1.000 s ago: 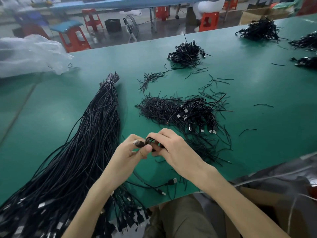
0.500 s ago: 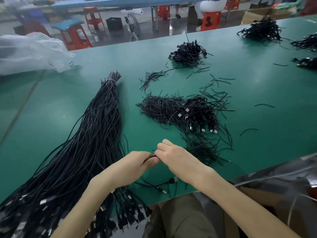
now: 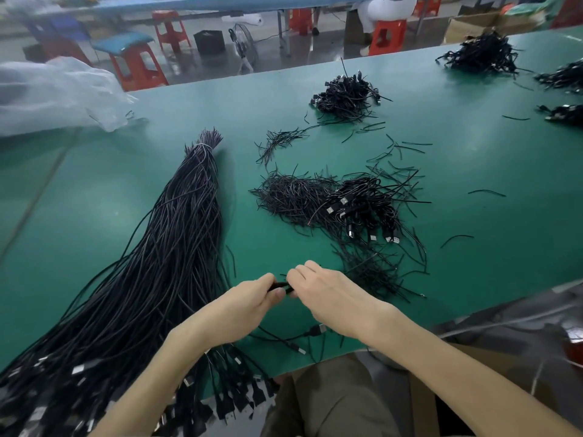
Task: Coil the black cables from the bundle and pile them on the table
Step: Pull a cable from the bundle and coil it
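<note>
Currently, your left hand and right hand meet just above the green tabletop, near its front edge. Both grips are clamped on one small black cable coil: the left thumb and fingers pinch it from one side, the right fingertips from the other. The long cable bundle lies to your left, tied at its far end, with its plugs fanned over the near edge. The pile of coiled cables sits beyond your right hand, apart from it, and touches a heap of thin black strands. One loose plug lies by your right wrist.
</note>
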Demonstrator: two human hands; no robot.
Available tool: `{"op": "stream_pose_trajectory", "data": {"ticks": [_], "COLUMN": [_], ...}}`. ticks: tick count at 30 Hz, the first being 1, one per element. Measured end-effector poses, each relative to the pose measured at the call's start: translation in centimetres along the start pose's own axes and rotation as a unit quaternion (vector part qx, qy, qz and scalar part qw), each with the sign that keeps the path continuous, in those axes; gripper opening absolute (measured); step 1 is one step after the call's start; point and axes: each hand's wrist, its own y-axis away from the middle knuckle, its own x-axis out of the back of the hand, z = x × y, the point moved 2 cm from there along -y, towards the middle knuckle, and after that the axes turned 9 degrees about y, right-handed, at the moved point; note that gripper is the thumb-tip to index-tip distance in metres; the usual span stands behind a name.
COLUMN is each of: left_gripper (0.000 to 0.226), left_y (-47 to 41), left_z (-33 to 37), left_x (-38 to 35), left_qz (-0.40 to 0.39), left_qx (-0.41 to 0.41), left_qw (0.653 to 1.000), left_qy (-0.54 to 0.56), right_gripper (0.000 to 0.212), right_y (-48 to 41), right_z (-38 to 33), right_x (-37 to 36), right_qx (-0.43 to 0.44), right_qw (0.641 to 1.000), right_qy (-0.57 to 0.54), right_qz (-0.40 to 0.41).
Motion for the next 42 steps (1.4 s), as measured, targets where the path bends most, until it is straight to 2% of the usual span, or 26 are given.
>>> {"op": "stream_pose_trajectory", "data": {"ticks": [3,7,10,11,12,14,15,16,17,18,20,23,27,30,35,39,42], "left_gripper": [0.021,0.006,0.017,0.021,0.025,0.027,0.022,0.019,0.024,0.034,0.041,0.037,0.035,0.035,0.035,0.035,0.035], "left_y": [-0.2,-1.2,-2.7,-3.2,-3.7,-4.6,-4.9,-5.1,-5.3,-5.4,-5.6,-6.1,-6.1,-6.0,-5.7,-5.6,-5.6], "left_z": [1.0,1.3,0.4,-0.2,-0.9,-2.6,-3.2,-3.7,-4.1,-4.3,-4.7,-5.0,-4.5,-4.6,-4.6,-4.7,-4.9], "left_x": [-0.5,-1.3,-1.3,-1.3,-1.2,-0.9,-0.7,-0.4,0.0,0.3,0.4,0.4,0.3,0.1,0.0,-0.1,-0.2], "left_qz": [0.005,0.056,0.077,0.078,0.080,0.084,0.095,0.120,0.161,0.203,0.253,0.262,0.256,0.255,0.260,0.257,0.257], "left_qx": [-0.007,-0.048,-0.066,-0.073,-0.073,-0.055,-0.047,-0.040,-0.036,-0.030,-0.012,0.013,0.020,0.010,0.002,-0.010,-0.015], "left_qw": [0.989,0.965,0.952,0.954,0.963,0.990,0.994,0.990,0.980,0.970,0.943,0.900,0.893,0.893,0.890,0.892,0.894], "left_qy": [-0.149,-0.250,-0.289,-0.280,-0.246,-0.103,-0.008,0.068,0.110,0.132,0.216,0.350,0.369,0.372,0.376,0.372,0.366], "right_gripper": [0.032,0.026,0.018,0.015,0.021,0.052,0.060,0.061,0.056,0.051,0.045,0.045,0.024,0.005,0.005,0.010,0.011], "right_y": [-0.4,-1.4,-1.9,-2.0,-1.9,-1.4,-0.9,-0.4,0.2,0.6,1.4,2.0,1.3,0.8,1.0,1.4,1.6], "right_z": [0.0,0.6,1.6,1.8,2.0,2.4,2.7,3.0,3.3,3.6,4.0,4.6,4.6,4.2,4.0,4.7,4.8], "right_x": [0.0,-0.1,-0.2,-0.1,-0.2,0.0,0.0,0.0,-0.1,-0.5,-1.8,-4.5,-6.4,-6.8,-7.1,-6.8,-6.5], "right_qx": [-0.003,-0.028,-0.050,-0.057,-0.066,-0.102,-0.126,-0.146,-0.163,-0.177,-0.210,-0.239,-0.275,-0.279,-0.272,-0.313,-0.328], "right_qw": [1.000,0.999,0.999,0.998,0.995,0.983,0.977,0.970,0.963,0.960,0.964,0.962,0.934,0.926,0.927,0.873,0.854], "right_qy": [-0.005,-0.007,0.004,0.031,0.065,0.097,0.081,0.062,0.043,0.028,-0.023,-0.111,-0.204,-0.214,-0.198,-0.301,-0.328], "right_qz": [-0.008,-0.033,-0.022,0.006,0.041,0.113,0.152,0.187,0.211,0.214,0.162,0.067,0.101,0.140,0.168,0.221,0.234]}}
